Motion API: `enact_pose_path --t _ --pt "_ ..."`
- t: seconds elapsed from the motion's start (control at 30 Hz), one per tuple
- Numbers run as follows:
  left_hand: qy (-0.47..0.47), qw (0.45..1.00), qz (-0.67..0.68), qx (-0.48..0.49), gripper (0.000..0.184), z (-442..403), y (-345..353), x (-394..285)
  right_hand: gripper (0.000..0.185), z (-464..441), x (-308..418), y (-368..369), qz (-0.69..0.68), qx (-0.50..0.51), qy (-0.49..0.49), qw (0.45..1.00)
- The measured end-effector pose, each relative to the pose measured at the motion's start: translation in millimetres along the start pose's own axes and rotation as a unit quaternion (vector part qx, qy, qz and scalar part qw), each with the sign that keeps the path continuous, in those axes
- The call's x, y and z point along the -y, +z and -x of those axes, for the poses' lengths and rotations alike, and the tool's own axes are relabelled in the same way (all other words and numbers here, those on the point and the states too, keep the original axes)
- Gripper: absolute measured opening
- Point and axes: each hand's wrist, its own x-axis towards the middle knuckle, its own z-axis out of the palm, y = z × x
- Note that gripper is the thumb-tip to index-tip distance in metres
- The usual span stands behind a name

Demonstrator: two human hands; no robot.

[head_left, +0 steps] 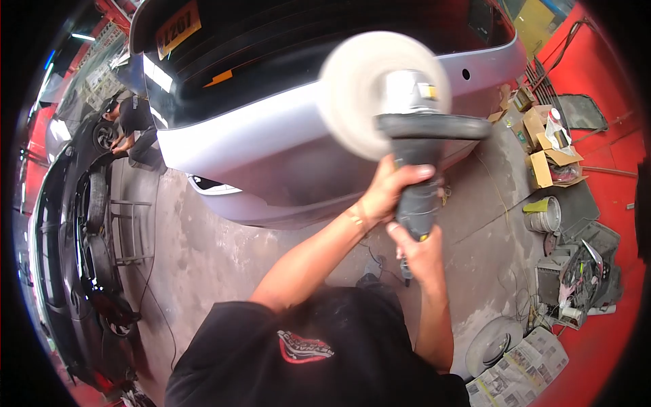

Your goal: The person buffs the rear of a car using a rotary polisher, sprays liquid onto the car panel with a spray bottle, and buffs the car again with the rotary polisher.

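Both of my hands are closed on a black electric polisher [415, 203] held upright in front of me. My left hand [393, 186] grips its body just below the wide black handle. Lower down, near the cord end, my right hand [418, 252] wraps the rear of the body. A round white polishing pad [347, 88] at the top looks blurred. Behind it is the silver-lilac tailgate of a car [237, 149], with a dark rear window [264, 47]. The pad overlaps the tailgate in view; I cannot tell whether they touch.
A person [135, 125] crouches by a wheel at left, near a dark car [68, 271]. Low metal stands [132, 230] are beside it. Cardboard boxes [553, 166], a bucket [542, 216], car parts [583, 271] and newspaper [522, 373] line the right. Cords cross the floor.
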Motion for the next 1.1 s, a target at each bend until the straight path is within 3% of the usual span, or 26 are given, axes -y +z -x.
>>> enact_pose_path --t 0.17,0.33,0.4,0.5,0.57,0.63,0.73,0.8,0.83,0.9,1.0,1.03,1.1 --pt "-0.035 0.986 -0.159 -0.044 0.057 -68.1 50.6 54.7 0.016 -27.9 -56.6 -69.0 -0.225 -0.012 0.056 0.973" --pt "-0.035 0.966 -0.251 -0.053 0.066 -58.0 32.3 77.4 0.013 -31.9 -111.4 -51.5 -0.354 0.005 0.085 0.931" --pt "0.005 0.943 -0.319 -0.098 0.076 -27.6 12.8 79.9 0.014 -29.9 -145.4 -23.8 -0.309 0.034 0.010 0.951" --pt "-0.009 0.922 -0.348 -0.168 0.098 36.3 -8.8 56.8 0.018 -32.1 -200.8 22.6 -0.192 0.055 -0.138 0.970" --pt "0.130 0.903 -0.365 -0.188 0.091 71.4 -59.7 76.3 0.020 -35.7 -256.7 56.5 -0.128 0.088 -0.171 0.973" --pt "0.096 0.927 -0.311 -0.184 0.077 122.3 -99.9 61.8 0.025 -24.9 -256.6 89.2 -0.068 0.114 -0.209 0.969" --pt "0.083 0.871 -0.426 -0.231 0.068 206.9 -143.6 29.0 0.027 10.4 -206.4 159.0 -0.005 0.163 -0.266 0.950" --pt "0.109 0.830 -0.479 -0.265 0.066 266.0 -183.6 32.2 0.028 26.4 -206.3 194.8 -0.101 0.268 -0.129 0.950" --pt "0.123 0.811 -0.498 -0.280 0.065 288.6 -200.9 37.4 0.041 33.0 -211.3 210.8 -0.135 0.289 -0.098 0.943" --pt "0.128 0.827 -0.459 -0.297 0.064 314.5 -213.6 27.4 0.037 42.5 -169.8 222.4 -0.073 0.292 -0.105 0.948" --pt "0.108 0.928 -0.236 -0.266 0.059 295.0 -177.5 -24.4 0.038 52.9 -124.0 221.3 0.015 0.272 -0.098 0.957" --pt "0.113 0.932 -0.200 -0.280 0.068 285.7 -152.3 -39.1 0.039 54.3 -112.8 217.9 0.042 0.259 -0.094 0.960" --pt "0.114 0.951 -0.142 -0.251 0.069 274.5 -145.4 -36.3 0.040 60.7 -85.3 200.1 0.094 0.223 -0.094 0.966"
